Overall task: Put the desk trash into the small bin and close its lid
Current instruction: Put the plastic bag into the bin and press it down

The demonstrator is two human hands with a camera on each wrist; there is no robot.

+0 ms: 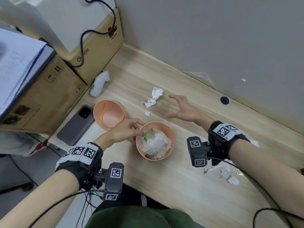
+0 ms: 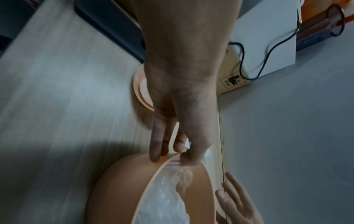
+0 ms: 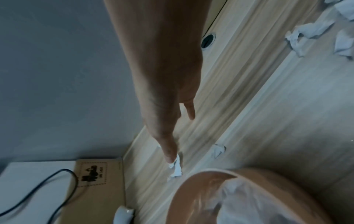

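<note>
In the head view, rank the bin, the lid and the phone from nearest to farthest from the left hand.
1. Bin: the left hand grips its rim.
2. Lid: just beyond the hand, open side up.
3. Phone: farthest, left of the lid.

Office: wooden desk [image 1: 189, 178], cable grommet [image 1: 224, 100], cardboard boxes [image 1: 98, 45].
</note>
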